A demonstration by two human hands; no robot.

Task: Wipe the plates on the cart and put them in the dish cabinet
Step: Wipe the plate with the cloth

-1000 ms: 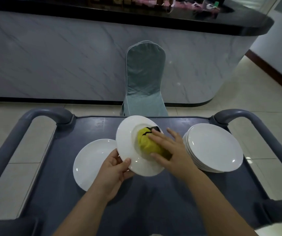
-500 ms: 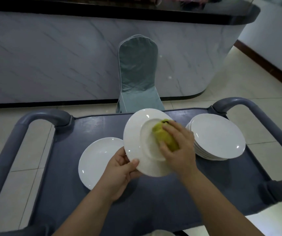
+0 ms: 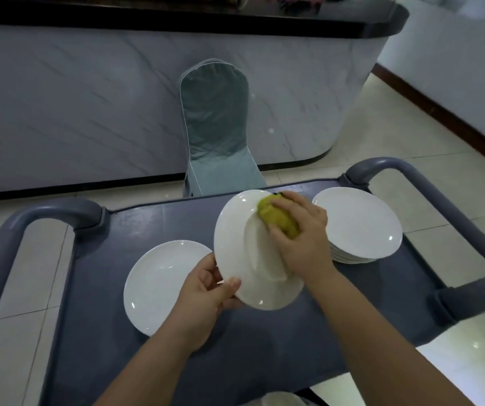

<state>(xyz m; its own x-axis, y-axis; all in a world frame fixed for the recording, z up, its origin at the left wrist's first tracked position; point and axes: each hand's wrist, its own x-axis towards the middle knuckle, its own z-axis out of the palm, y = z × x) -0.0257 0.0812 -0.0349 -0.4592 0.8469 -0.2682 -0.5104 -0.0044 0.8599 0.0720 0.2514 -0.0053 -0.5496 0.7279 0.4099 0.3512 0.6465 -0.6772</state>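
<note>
Above the grey cart top [image 3: 264,347], a white plate [image 3: 241,250] is held tilted, its face turned right. My left hand [image 3: 206,297] pinches its lower left rim, thumb on the face. My right hand [image 3: 299,235] grips a yellow-green cloth [image 3: 276,221] and presses it against the upper part of the plate's face. A single white plate [image 3: 159,282] lies flat on the cart to the left. A stack of several white plates [image 3: 358,227] stands on the cart to the right, just behind my right hand.
The cart has thick grey handle loops on the left [image 3: 15,235] and right [image 3: 446,206]. A chair in a grey-green cover [image 3: 217,130] stands just beyond the cart, before a marble counter front [image 3: 88,106]. Tiled floor [image 3: 428,148] lies to the right.
My right hand with the cloth has slid from the plate's middle up toward its upper right rim. The plate has tipped more upright. The view has shifted left.
</note>
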